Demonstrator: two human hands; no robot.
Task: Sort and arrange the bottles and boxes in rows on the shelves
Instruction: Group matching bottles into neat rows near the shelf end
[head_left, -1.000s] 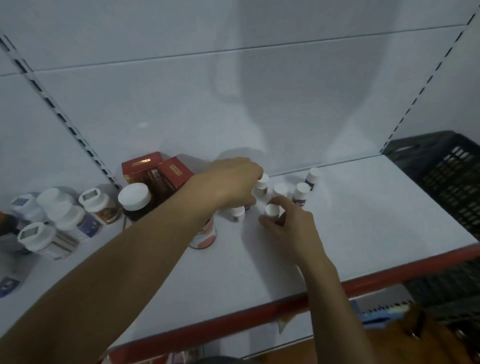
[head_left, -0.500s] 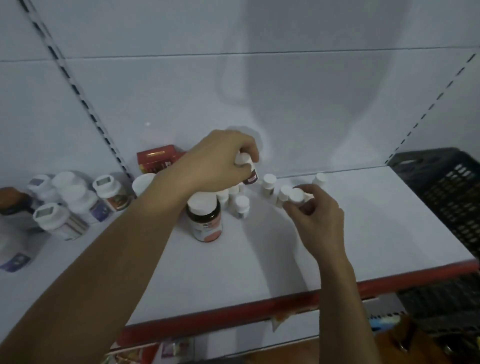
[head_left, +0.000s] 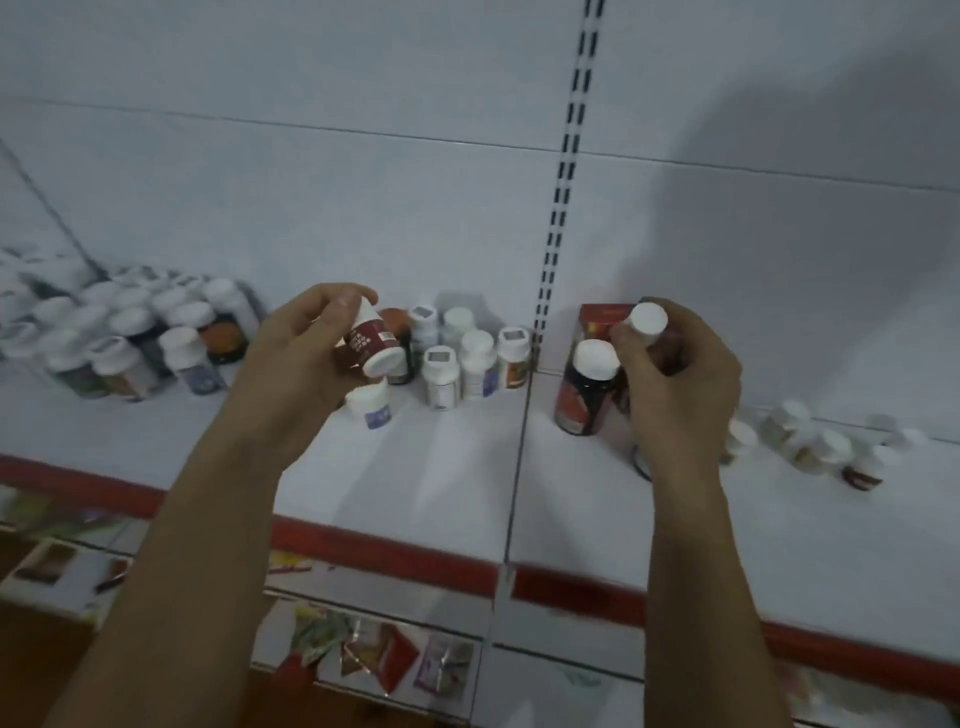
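— White shelf (head_left: 441, 467), red front edge: what do we record for the left hand (head_left: 306, 358)?
— We record fingers and thumb curled round a small dark-red bottle (head_left: 371, 343), which is tilted, one white end toward us, and held above the shelf.
— And the right hand (head_left: 680, 384)?
— We note it grips a second small bottle (head_left: 647, 322), cap up, just beside a large dark bottle (head_left: 587, 395) that stands in front of a red box (head_left: 602, 317).
— Remaining stock?
— We see a bottle cluster (head_left: 467, 358) between the hands, near the back wall. More small bottles (head_left: 810, 441) stand at far right.
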